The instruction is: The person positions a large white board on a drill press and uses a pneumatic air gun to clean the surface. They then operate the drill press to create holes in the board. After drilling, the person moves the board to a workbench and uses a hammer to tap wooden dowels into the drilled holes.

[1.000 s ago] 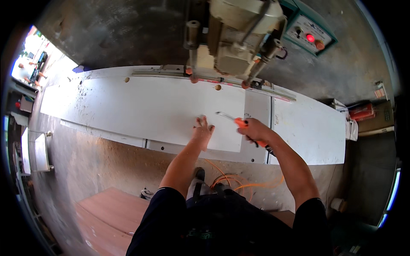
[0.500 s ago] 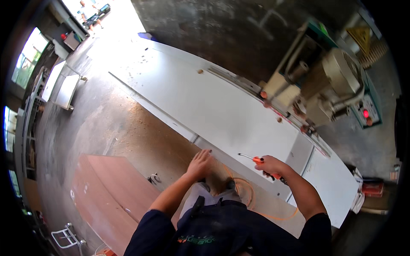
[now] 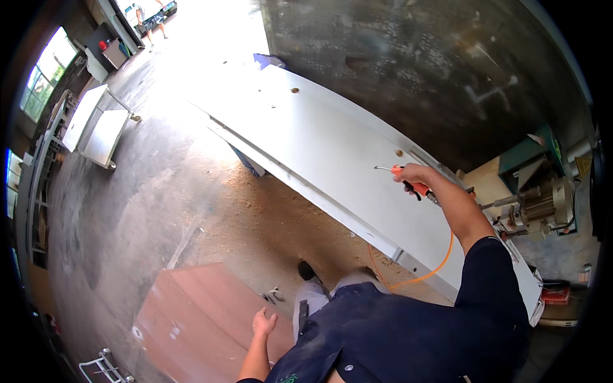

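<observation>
My right hand (image 3: 414, 175) is wrapped round an orange air blow gun (image 3: 420, 188) with a thin bent metal nozzle. It is above the long white panel (image 3: 332, 153), its nozzle aimed to the left along the surface. From the gun's lower end an orange air hose (image 3: 440, 265) loops down past the panel's near edge. My left hand (image 3: 264, 323) hangs low at my left side with thumb and fingers apart, holding nothing. Below and beside it lies a reddish-brown board (image 3: 204, 319).
A drilling machine with a motor (image 3: 549, 207) stands at the panel's far right side. Sawdust (image 3: 274, 217) covers the floor along the near edge. Further left is a white trolley (image 3: 105, 134). A person (image 3: 150, 22) is in the bright doorway at the back.
My right hand has carried the blow gun farther over the panel. My left hand has dropped back toward the brown board. My view and body have shifted along the panel, away from the machine.
</observation>
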`<state>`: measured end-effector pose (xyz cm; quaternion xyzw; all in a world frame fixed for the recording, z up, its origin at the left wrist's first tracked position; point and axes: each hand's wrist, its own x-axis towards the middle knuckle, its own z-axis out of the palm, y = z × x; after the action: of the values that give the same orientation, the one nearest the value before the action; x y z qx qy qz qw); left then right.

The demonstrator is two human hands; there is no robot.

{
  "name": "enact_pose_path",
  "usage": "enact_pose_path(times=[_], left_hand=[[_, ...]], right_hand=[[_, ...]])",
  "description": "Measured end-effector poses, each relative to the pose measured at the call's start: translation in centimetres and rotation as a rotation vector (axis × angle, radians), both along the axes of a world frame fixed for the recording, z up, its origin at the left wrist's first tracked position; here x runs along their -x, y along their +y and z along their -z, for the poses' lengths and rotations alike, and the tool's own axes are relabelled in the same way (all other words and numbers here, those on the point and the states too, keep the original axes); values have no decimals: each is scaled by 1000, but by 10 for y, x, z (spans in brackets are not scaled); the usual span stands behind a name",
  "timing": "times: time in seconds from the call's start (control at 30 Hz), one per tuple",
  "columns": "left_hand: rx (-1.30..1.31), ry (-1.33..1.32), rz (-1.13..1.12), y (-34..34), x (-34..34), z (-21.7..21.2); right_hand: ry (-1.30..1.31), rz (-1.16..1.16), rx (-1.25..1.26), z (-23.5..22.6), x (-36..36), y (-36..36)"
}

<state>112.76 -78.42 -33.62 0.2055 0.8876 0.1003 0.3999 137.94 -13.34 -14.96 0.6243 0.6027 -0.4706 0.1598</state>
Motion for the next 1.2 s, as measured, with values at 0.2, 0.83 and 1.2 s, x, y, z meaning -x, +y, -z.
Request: enact_pose_path(times=[0.2, 0.83, 1.2], left_hand=[[-124, 26, -321, 49, 170, -22], [-205, -45, -306, 276, 726, 2], [-152, -161, -158, 429, 1072, 62]], right_hand=[[134, 148, -197, -3, 176, 72], [69, -113, -85, -18, 729, 287], [199, -135, 37, 15, 1103, 360]])
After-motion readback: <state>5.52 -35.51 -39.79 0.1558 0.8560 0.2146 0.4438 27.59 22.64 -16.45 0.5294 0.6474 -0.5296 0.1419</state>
